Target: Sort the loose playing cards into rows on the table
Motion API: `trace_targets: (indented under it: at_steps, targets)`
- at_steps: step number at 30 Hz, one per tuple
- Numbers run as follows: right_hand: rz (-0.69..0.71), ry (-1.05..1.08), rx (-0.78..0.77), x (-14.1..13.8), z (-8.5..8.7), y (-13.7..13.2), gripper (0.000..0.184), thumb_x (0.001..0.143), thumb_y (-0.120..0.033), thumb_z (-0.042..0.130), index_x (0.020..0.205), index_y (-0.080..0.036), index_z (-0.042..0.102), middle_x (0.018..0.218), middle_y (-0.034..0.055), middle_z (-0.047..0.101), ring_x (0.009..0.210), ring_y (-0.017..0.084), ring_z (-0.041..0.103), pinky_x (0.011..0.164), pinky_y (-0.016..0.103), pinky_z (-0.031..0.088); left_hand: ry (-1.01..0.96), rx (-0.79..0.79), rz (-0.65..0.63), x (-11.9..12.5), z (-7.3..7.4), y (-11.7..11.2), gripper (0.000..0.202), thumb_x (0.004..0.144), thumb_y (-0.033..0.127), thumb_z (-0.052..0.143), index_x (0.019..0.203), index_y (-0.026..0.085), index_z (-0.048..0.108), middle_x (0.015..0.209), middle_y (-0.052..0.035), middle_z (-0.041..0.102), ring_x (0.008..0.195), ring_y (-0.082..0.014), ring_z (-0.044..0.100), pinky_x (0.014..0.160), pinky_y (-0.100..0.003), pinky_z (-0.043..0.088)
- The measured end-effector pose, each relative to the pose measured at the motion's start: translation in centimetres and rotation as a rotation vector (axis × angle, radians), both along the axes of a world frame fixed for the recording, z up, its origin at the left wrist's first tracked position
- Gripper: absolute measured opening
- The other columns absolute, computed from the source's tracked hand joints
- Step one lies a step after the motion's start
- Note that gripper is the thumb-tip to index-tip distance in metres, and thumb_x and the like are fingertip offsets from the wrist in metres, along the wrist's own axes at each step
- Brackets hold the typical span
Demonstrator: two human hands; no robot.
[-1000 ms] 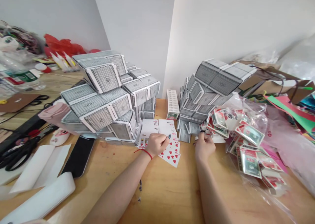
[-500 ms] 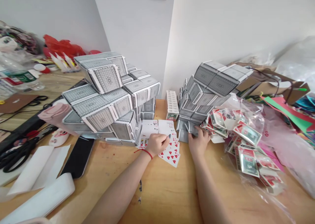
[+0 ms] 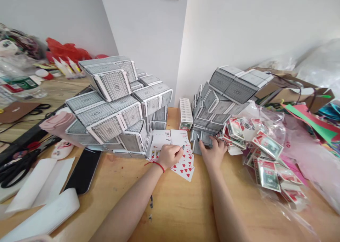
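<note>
My left hand is curled closed over face-up playing cards, its thumb on top. Whatever its fingers may hold is hidden. Hearts show on the fanned cards beneath and beside it. To the right, my right hand lies on grey-backed playing cards with thumb and fingers apart. Just behind those cards rises the right stack of grey-patterned card blocks. A taller stack of similar blocks stands left of my left hand. Between the stacks is a narrow row of card boxes.
Red-and-green card boxes lie on clear plastic wrap at the right. On the left are a black phone, black scissors, folded white paper and a white case. A wall stands behind the stacks.
My right thumb has moved left, away from the fingers, over the grey-backed cards. My left hand stays in place on the face-up cards.
</note>
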State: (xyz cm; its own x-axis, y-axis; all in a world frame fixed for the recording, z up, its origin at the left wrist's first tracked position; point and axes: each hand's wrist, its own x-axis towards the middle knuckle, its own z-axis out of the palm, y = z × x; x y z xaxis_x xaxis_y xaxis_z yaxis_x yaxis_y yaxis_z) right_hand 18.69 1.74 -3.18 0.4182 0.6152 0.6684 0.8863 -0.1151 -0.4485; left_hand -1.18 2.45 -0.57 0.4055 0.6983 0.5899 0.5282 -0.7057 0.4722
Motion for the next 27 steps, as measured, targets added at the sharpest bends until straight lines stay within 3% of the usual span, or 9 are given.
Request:
trace_targets:
  at_steps: [10, 18, 22, 27]
  targets:
    - [-0.066, 0.037, -0.037, -0.6, 0.8, -0.4, 0.040, 0.069, -0.037, 0.055, 0.102, -0.014, 0.058, 0.102, 0.0156, 0.048, 0.100, 0.032, 0.040, 0.086, 0.047, 0.031, -0.003, -0.021, 0.005, 0.0, 0.1, -0.1, 0.040, 0.082, 0.020, 0.039, 0.044, 0.016, 0.029, 0.038, 0.0044, 0.034, 0.039, -0.0064, 0.031, 0.045, -0.022, 0.023]
    - [-0.079, 0.146, 0.043, -1.4, 1.4, -0.8, 0.041, 0.073, -0.034, 0.052, 0.109, -0.014, 0.054, 0.109, 0.0167, 0.045, 0.102, 0.030, 0.044, 0.081, 0.041, 0.039, 0.032, -0.038, 0.009, 0.0, 0.0, 0.0, 0.040, 0.083, 0.022, 0.038, 0.044, 0.017, 0.031, 0.039, 0.0040, 0.035, 0.039, -0.0066, 0.032, 0.046, -0.022, 0.023]
    - [0.034, 0.060, 0.058, -2.1, 1.7, -0.9, 0.038, 0.073, -0.035, 0.054, 0.106, -0.015, 0.056, 0.109, 0.0149, 0.050, 0.101, 0.028, 0.045, 0.084, 0.041, 0.037, 0.024, -0.030, 0.008, 0.1, 0.0, 0.0, 0.039, 0.082, 0.021, 0.039, 0.044, 0.016, 0.030, 0.039, 0.0043, 0.034, 0.039, -0.0063, 0.032, 0.046, -0.022, 0.024]
    - [0.218, -0.075, -0.055, -2.6, 1.2, -0.6, 0.033, 0.074, -0.036, 0.055, 0.100, -0.017, 0.059, 0.102, 0.0117, 0.057, 0.092, 0.026, 0.047, 0.081, 0.041, 0.038, 0.023, -0.023, 0.010, 0.1, 0.1, 0.0, 0.039, 0.082, 0.020, 0.039, 0.044, 0.017, 0.030, 0.039, 0.0043, 0.035, 0.038, -0.0062, 0.032, 0.045, -0.022, 0.024]
